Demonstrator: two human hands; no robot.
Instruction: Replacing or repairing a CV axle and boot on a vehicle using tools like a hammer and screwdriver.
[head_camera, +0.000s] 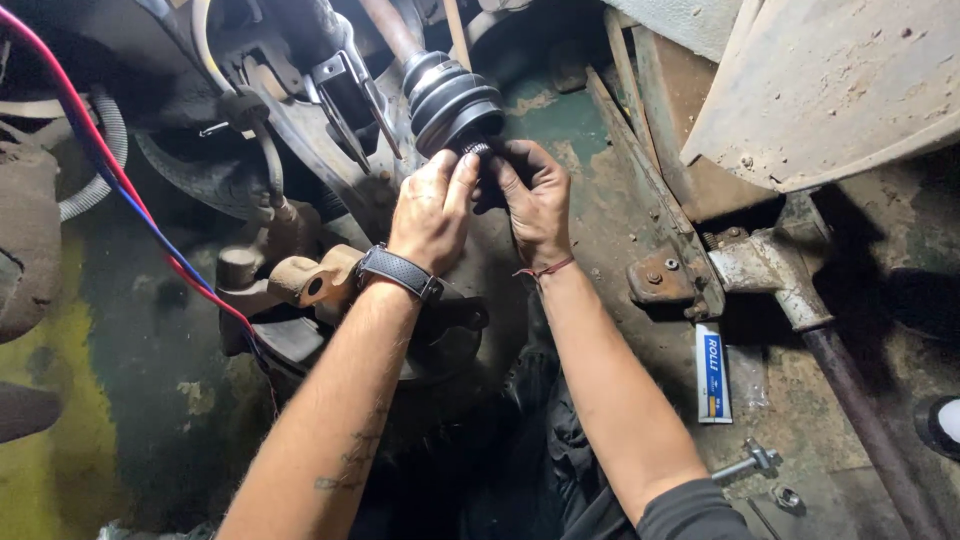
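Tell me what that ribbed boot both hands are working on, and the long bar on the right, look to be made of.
The ribbed boot looks like black rubber: matte with soft sheen, folded in flexible ridges. Left hand and right hand pinch its narrow end. The long bar seems steel or iron: a dull brown, rusty-looking surface, grimy along its length.
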